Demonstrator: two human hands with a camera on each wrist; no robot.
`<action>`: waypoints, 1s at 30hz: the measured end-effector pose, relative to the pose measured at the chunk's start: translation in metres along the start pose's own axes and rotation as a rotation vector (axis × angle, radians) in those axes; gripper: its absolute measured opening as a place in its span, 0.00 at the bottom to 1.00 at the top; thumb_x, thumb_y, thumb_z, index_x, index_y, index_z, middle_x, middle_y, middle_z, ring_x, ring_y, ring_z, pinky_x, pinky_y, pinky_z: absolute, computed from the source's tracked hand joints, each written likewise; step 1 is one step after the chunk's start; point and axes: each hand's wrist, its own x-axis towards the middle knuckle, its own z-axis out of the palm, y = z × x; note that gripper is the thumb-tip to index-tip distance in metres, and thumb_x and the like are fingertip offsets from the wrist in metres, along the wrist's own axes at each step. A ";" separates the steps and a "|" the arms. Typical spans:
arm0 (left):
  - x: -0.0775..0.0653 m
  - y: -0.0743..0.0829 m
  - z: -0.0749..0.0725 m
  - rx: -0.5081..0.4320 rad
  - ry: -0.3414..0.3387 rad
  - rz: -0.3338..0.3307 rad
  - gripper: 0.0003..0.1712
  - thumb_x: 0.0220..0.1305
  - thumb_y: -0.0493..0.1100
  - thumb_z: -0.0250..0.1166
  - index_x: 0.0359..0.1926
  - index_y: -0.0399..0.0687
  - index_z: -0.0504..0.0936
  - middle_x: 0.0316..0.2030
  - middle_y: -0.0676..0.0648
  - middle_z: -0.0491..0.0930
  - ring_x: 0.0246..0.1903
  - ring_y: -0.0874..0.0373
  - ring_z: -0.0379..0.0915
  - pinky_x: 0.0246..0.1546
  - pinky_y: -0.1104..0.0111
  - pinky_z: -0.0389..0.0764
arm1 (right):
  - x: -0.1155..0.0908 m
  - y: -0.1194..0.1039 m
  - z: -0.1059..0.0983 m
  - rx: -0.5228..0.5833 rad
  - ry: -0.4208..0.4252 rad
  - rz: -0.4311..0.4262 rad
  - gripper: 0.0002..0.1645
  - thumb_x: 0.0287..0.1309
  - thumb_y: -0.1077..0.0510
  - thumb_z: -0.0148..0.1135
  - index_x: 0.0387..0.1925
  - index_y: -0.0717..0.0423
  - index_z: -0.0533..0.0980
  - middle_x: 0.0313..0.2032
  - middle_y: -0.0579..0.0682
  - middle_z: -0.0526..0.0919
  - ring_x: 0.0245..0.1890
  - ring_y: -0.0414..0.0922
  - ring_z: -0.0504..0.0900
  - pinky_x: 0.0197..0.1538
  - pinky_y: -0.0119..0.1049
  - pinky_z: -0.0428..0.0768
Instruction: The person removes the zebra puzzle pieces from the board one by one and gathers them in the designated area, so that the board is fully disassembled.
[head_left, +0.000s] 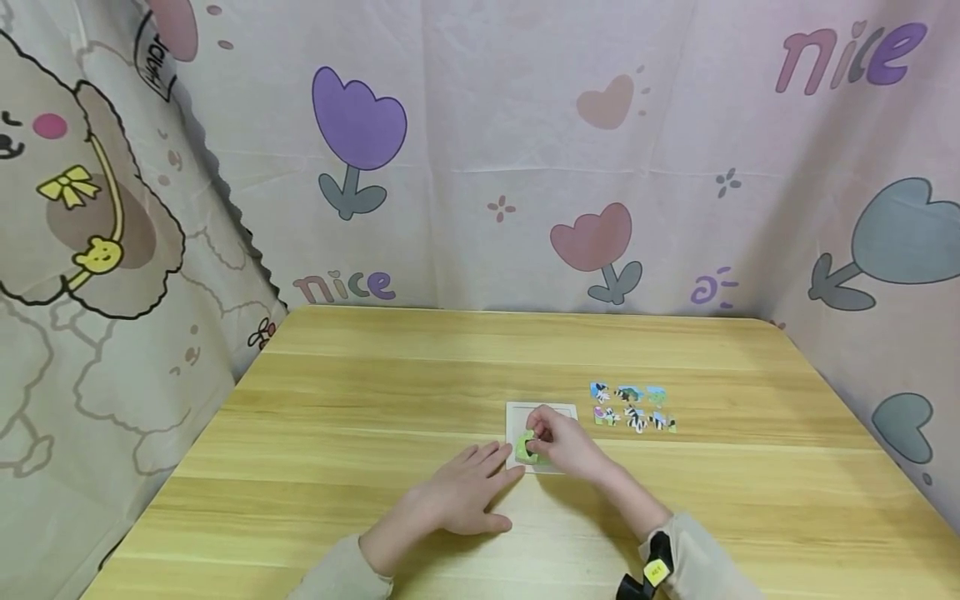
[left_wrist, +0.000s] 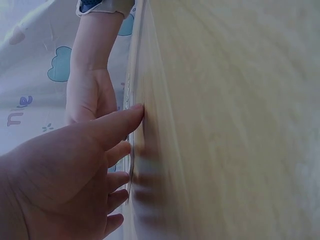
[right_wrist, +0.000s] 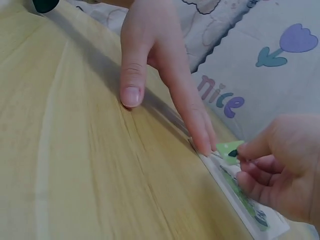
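Observation:
A small white puzzle board [head_left: 517,412] lies on the table in the head view. My right hand [head_left: 564,443] is over it and pinches a light green puzzle piece [head_left: 522,452] with a dark patch between thumb and fingers. In the right wrist view, this green puzzle piece [right_wrist: 226,148] is tilted at the board's far end, and another green printed area [right_wrist: 241,194] lies along the board's near side. My left hand [head_left: 467,492] is spread flat, its fingertips [right_wrist: 202,145] right at the board's left edge. Its thumb rests on the wood.
Several colourful puzzle pieces [head_left: 628,393] with blue, green and black-and-white prints lie in two rows right of the board. The wooden table [head_left: 337,400] reaches back to a patterned curtain [head_left: 487,125]. A black strap [head_left: 660,554] sits on the right wrist.

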 end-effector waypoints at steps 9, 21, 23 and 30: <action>0.003 0.001 0.000 -0.021 0.000 0.003 0.43 0.59 0.68 0.54 0.70 0.54 0.57 0.70 0.43 0.48 0.69 0.50 0.42 0.67 0.58 0.49 | -0.012 -0.007 -0.032 0.062 0.028 0.038 0.13 0.55 0.68 0.59 0.44 0.66 0.74 0.27 0.51 0.73 0.26 0.44 0.72 0.27 0.30 0.74; 0.003 0.002 -0.001 -0.084 0.002 0.006 0.46 0.56 0.67 0.58 0.69 0.50 0.58 0.70 0.42 0.48 0.69 0.50 0.42 0.68 0.59 0.48 | -0.042 0.043 -0.083 -0.024 0.073 0.132 0.14 0.53 0.63 0.64 0.42 0.64 0.77 0.27 0.47 0.75 0.26 0.39 0.70 0.25 0.28 0.70; 0.003 0.002 -0.002 -0.084 0.003 0.007 0.46 0.56 0.67 0.58 0.69 0.50 0.58 0.70 0.41 0.48 0.69 0.50 0.42 0.68 0.60 0.49 | -0.045 0.048 -0.089 -0.048 0.060 0.134 0.13 0.52 0.63 0.64 0.41 0.63 0.78 0.26 0.47 0.76 0.25 0.39 0.70 0.24 0.28 0.69; 0.003 0.003 -0.003 -0.098 -0.002 0.008 0.45 0.57 0.66 0.58 0.69 0.50 0.58 0.70 0.41 0.49 0.69 0.50 0.43 0.68 0.60 0.49 | -0.051 0.057 -0.092 -0.121 0.003 0.105 0.12 0.53 0.65 0.63 0.41 0.63 0.79 0.25 0.45 0.75 0.25 0.38 0.70 0.25 0.29 0.71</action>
